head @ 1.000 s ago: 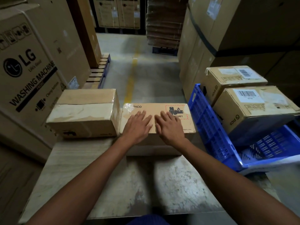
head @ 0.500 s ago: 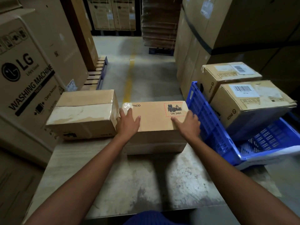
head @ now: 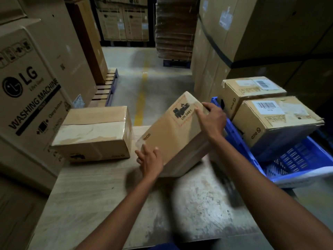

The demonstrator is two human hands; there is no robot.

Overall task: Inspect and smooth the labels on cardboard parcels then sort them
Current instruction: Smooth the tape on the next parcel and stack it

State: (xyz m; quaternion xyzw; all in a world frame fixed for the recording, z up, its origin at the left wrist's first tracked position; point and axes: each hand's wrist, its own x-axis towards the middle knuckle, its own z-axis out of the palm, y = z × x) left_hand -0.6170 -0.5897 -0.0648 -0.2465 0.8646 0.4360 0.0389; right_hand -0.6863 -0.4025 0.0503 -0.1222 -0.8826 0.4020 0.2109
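Over the worn table (head: 108, 204), between taped box (head: 93, 130) and blue crate (head: 292, 159): tilted parcel (head: 173, 138), UN 3481 mark facing up. Held at near left corner by left hand (head: 150, 161), at far right corner by right hand (head: 212, 120), thumb on top, fingers wrapped over.

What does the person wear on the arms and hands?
The left hand and right hand are bare, without gloves. The left forearm and right forearm are bare too, with no sleeve or watch in view. A strip of blue clothing shows at the bottom edge.
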